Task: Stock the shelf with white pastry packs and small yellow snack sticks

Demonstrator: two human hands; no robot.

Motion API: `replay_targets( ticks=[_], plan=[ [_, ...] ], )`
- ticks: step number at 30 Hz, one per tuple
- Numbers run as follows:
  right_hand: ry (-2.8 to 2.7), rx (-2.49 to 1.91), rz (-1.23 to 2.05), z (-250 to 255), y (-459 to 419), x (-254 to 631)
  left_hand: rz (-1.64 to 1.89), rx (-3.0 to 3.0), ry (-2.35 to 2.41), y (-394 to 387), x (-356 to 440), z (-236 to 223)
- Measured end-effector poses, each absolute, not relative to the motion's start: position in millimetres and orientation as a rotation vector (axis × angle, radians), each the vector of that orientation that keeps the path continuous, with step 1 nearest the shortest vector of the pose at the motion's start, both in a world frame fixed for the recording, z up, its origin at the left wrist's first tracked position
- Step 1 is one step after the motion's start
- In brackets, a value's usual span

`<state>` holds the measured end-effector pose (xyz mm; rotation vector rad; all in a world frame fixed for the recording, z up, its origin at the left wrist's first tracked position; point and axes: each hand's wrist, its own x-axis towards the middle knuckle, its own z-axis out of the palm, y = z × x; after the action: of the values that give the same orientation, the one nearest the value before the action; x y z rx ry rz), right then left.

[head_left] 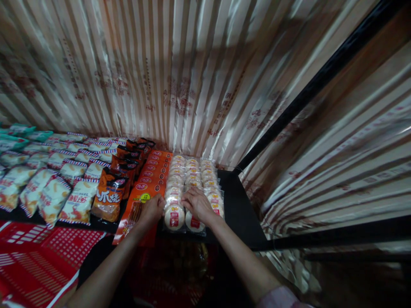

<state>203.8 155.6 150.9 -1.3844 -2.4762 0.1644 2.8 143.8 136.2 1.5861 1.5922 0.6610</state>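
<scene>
Three rows of white round cakes in clear wrappers with red and yellow labels (174, 217) lie on the black shelf. At the left side of the first row, my left hand (154, 208) is closed, its fingertips at the edge of a wrapped cake. My right hand (198, 204) reaches over the middle row, thumb and fingers pinched at the other edge of that wrapped cake. The fingers and palm partly hide the cakes beneath. Just left of them, several flat orange packets (141, 186) overlap in a column, the front one partly behind my left wrist.
Orange-and-black snack bags (108, 194) and pale snack bags (80, 199) stand in rows leftward. A red plastic basket (48, 256) sits below the shelf. Behind hangs pleated, printed sheeting (180, 77); a black pole (308, 92) slants at right. The black shelf's end (239, 205) lies right of the cakes.
</scene>
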Motion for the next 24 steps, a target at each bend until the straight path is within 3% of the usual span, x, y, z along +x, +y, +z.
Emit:
replay_targets(
  ticks=[13, 24],
  plan=[
    [-2.457, -1.394, 0.200, 152.6, 158.7, 202.2, 0.853, 1.513, 1.476, 142.7, 4.1, 133.1],
    [-2.422, -1.442, 0.128, 147.7, 157.5, 198.4, 0.792, 1.643, 1.631, 147.0, 5.2, 132.4]
  ],
)
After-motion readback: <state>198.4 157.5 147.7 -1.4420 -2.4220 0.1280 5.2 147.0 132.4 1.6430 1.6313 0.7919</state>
